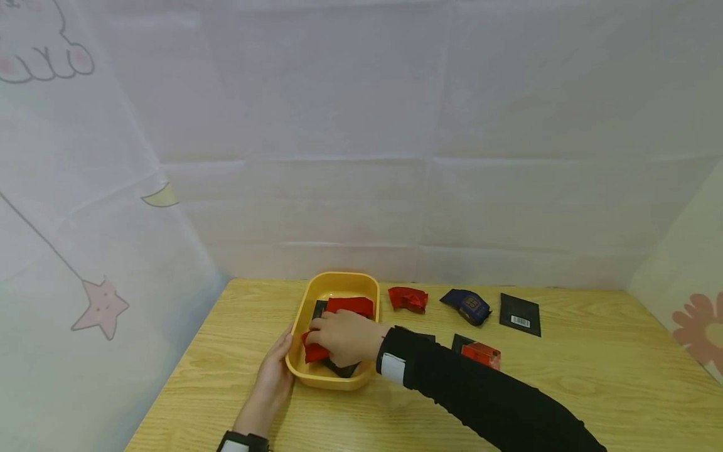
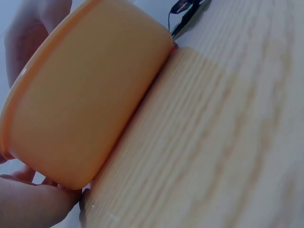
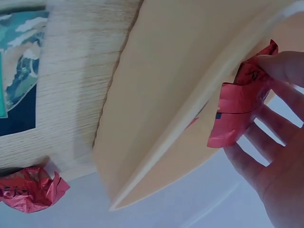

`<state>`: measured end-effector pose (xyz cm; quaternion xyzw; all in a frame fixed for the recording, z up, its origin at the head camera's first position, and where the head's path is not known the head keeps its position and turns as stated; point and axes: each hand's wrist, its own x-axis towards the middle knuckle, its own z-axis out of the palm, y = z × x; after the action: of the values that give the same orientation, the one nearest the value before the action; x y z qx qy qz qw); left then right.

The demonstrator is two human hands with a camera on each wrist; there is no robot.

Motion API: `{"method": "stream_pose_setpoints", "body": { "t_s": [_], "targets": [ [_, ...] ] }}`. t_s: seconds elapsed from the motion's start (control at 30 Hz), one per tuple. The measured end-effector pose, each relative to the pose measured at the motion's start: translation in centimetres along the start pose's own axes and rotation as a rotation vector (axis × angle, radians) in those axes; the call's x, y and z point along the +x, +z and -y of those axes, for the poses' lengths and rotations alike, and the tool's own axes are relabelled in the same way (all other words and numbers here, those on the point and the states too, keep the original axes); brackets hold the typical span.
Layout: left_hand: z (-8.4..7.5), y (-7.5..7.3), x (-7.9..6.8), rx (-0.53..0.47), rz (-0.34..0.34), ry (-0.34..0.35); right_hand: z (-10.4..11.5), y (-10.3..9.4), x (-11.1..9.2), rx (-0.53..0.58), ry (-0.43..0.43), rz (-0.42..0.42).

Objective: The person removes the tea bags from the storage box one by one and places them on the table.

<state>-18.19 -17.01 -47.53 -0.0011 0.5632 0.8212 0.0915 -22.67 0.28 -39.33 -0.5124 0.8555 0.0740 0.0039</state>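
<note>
A yellow plastic tub point(image 1: 299, 375) stands on the wooden table. Its left side and near corner are held by my left hand point(image 1: 275, 364), with a finger and thumb against the wall in the left wrist view. Over the tub's inside, my right hand point(image 1: 346, 333) grips a red foil packet point(image 3: 240, 111) between thumb and fingers. Another red packet point(image 1: 356, 305) lies in the tub beyond the hand. Dark flat packets point(image 1: 343, 369) show beneath, partly hidden by the hand.
Right of the tub lie a crumpled red packet point(image 1: 408, 299), a navy packet point(image 1: 473, 307) and a black sachet point(image 1: 519, 314) with a barcode label. Closer to the right sleeve, a small red packet point(image 1: 482, 355) overlaps a dark one point(image 1: 460, 342). A pale printed sheet point(image 1: 339, 188) hangs behind the table.
</note>
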Motion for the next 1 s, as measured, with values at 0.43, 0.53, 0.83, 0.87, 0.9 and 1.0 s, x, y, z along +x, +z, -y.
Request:
{"method": "stream_pose_setpoints", "body": {
  "t_s": [0.43,0.53,0.83,0.87,0.9,1.0],
  "targets": [
    [0.1,0.1,0.1,-0.01,-0.026,-0.002,-0.8,-0.5,-2.3,0.019,-0.013,-0.144],
    [0.1,0.1,0.1,-0.009,-0.023,0.002,-0.8,-0.5,-3.1,0.015,-0.006,-0.189],
    [0.2,0.0,0.3,-0.002,-0.034,0.009,-0.5,0.4,-5.0,-0.01,0.038,-0.239],
    [0.2,0.1,0.3,-0.01,-0.037,0.007,-0.5,0.5,-5.3,-0.008,0.045,-0.242],
    [0.2,0.1,0.3,-0.012,-0.033,0.008,-0.5,0.6,-5.5,-0.01,0.052,-0.247],
    [0.3,0.2,0.3,-0.021,-0.028,0.011,-0.8,1.1,-6.4,0.008,0.08,-0.252]
  ]
}}
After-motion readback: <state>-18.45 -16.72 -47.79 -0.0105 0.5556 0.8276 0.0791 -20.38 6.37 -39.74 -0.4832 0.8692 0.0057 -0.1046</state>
